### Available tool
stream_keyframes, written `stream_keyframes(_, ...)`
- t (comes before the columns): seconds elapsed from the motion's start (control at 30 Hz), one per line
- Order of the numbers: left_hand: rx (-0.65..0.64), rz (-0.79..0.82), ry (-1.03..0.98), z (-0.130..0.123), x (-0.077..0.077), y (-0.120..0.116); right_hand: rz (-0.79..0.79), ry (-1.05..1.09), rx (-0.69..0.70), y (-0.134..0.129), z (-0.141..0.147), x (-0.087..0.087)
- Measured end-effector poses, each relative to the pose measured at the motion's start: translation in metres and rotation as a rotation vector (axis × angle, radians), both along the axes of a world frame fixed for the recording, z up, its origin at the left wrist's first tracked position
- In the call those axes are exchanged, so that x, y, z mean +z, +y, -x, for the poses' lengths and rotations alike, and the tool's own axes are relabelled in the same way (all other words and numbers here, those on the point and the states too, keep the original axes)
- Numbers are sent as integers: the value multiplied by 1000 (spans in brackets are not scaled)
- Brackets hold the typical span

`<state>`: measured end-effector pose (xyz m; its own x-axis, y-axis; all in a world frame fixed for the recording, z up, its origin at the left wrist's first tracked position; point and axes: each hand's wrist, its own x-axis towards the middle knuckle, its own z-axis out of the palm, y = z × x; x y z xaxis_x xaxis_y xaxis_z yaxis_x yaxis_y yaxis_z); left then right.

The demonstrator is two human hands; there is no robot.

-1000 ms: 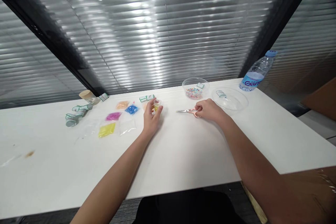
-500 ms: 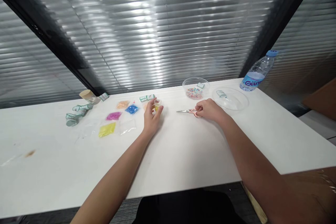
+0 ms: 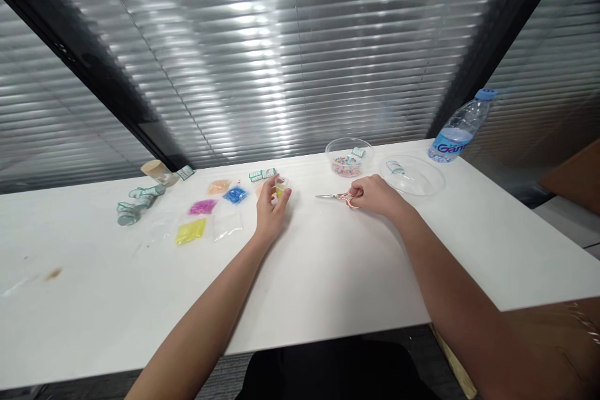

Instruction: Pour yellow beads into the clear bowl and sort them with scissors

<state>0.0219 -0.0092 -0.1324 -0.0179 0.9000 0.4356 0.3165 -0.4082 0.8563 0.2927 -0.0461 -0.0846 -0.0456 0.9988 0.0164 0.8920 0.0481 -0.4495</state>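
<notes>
My left hand (image 3: 270, 209) curls around a small clear container (image 3: 281, 188) with yellow contents, resting at table height; the fingers partly hide it. To the right, my right hand (image 3: 372, 194) grips the rose-gold handles of a small pair of scissors (image 3: 338, 197). The silver blades point left towards the container and look closed. Left of my left hand lie bags of blue (image 3: 235, 194), purple (image 3: 202, 207), orange (image 3: 218, 186) and yellow (image 3: 190, 232) material, with an empty-looking clear bag (image 3: 227, 226) beside them. Another orange patch shows partly behind my left fingers.
A round clear bowl (image 3: 334, 149) of multicoloured beads stands behind the scissors. Its right neighbour is a clear lid (image 3: 434, 185), and a water bottle (image 3: 454, 131) stands at the back right. Green-and-white labelled jars (image 3: 127, 213) lie at the left, near a wooden-topped container (image 3: 154, 168).
Hardly anything differs. Both hands keep their places, with the container and the scissors still held.
</notes>
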Motion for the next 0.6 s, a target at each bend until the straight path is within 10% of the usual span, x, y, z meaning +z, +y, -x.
stream_keyframes(0.6, -6, -7, -3, 0, 0, 0, 15, -95, 51, -4, 6, 4)
